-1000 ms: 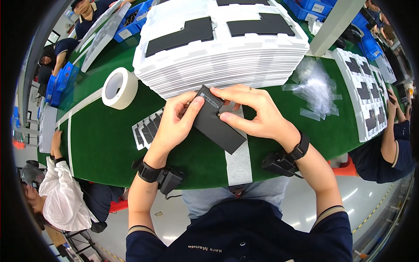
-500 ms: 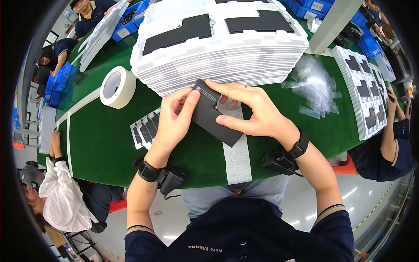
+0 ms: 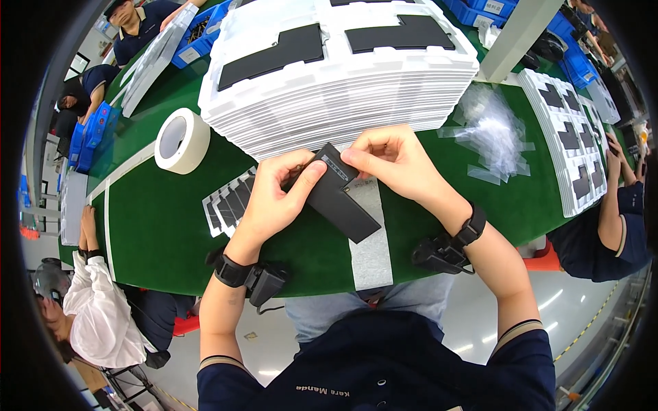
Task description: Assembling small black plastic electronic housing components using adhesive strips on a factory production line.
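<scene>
A flat black L-shaped piece (image 3: 346, 214), resembling a battery pack, is held tilted over the table in front of me. My left hand (image 3: 274, 195) pinches its upper left edge, thumb on top and fingers curled behind. At the upper right corner my right hand (image 3: 394, 161) is closed, thumb against the fingertips, touching the edge by the notch. Small print shows on the piece's upper end. Just beyond stands a tall stack of white plastic trays (image 3: 322, 113), whose top tray carries similar black pieces (image 3: 401, 34). Beside my left wrist lies a sheet of black-and-white stickers (image 3: 229, 203).
A wide roll of white tape (image 3: 197, 152) stands left of the stack. Loose clear film strips (image 3: 493, 133) lie to the right, before another tray stack (image 3: 572, 144). A metal post (image 3: 517, 44) rises behind. A pale strip (image 3: 372, 253) crosses the green table. Co-workers sit both sides.
My right hand has drawn its spread fingers together into a pinch at the piece's upper right corner. The piece has moved slightly down, and my left hand still grips it.
</scene>
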### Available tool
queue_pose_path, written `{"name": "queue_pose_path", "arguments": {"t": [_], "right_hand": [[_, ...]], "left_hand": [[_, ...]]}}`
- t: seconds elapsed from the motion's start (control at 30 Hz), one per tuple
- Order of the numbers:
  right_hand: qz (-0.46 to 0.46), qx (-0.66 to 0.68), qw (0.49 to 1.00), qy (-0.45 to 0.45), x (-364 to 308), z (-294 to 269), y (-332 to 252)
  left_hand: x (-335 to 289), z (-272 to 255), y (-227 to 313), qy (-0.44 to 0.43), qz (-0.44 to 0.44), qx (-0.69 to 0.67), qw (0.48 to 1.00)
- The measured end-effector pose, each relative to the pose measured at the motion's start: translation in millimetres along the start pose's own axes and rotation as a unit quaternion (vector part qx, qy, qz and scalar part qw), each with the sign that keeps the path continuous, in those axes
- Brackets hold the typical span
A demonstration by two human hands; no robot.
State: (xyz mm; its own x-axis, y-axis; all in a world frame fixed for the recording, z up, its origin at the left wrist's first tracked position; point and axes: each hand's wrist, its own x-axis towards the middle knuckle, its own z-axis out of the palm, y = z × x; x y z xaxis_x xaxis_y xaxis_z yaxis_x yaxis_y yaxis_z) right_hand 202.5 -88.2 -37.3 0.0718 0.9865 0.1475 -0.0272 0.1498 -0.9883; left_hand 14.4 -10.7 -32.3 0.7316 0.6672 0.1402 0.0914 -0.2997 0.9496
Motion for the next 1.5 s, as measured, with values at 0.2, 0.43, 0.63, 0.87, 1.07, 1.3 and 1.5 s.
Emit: {"name": "queue_pose_path", "arguments": {"t": [0.2, 0.43, 0.63, 0.87, 1.07, 1.3, 1.5], "right_hand": [[0.052, -0.038, 0.995, -0.070, -1.5, -3.2, -2.6], [0.050, -0.148, 0.985, -0.077, -1.7, -4.9, -9.7], [0.078, -0.111, 0.985, -0.108, -0.2, -7.8, -9.9], [0.055, -0.061, 0.984, -0.156, -0.4, -11.7, -7.7], [0.004, -0.144, 0.973, -0.178, -2.0, -11.7, -8.2], [-0.238, -0.232, 0.931, -0.150, -0.1, -10.4, -0.8], [-0.282, -0.183, 0.939, -0.077, 4.4, -13.7, -7.1]], "left_hand": [[-1.0, 4.2, 3.4, -0.014, 0.003, -0.037, 0.999], [-0.5, -0.7, 2.6, -0.070, -0.030, 0.033, 0.997], [1.6, -0.4, 14.1, -0.078, -0.001, 0.089, 0.993], [1.1, -3.4, 8.2, -0.047, 0.020, 0.075, 0.996], [1.1, -9.9, 1.7, -0.073, -0.024, 0.035, 0.996], [-0.5, -7.7, -1.4, -0.201, -0.157, -0.163, 0.953], [1.3, -12.6, 5.6, -0.218, -0.205, -0.286, 0.910]]}}
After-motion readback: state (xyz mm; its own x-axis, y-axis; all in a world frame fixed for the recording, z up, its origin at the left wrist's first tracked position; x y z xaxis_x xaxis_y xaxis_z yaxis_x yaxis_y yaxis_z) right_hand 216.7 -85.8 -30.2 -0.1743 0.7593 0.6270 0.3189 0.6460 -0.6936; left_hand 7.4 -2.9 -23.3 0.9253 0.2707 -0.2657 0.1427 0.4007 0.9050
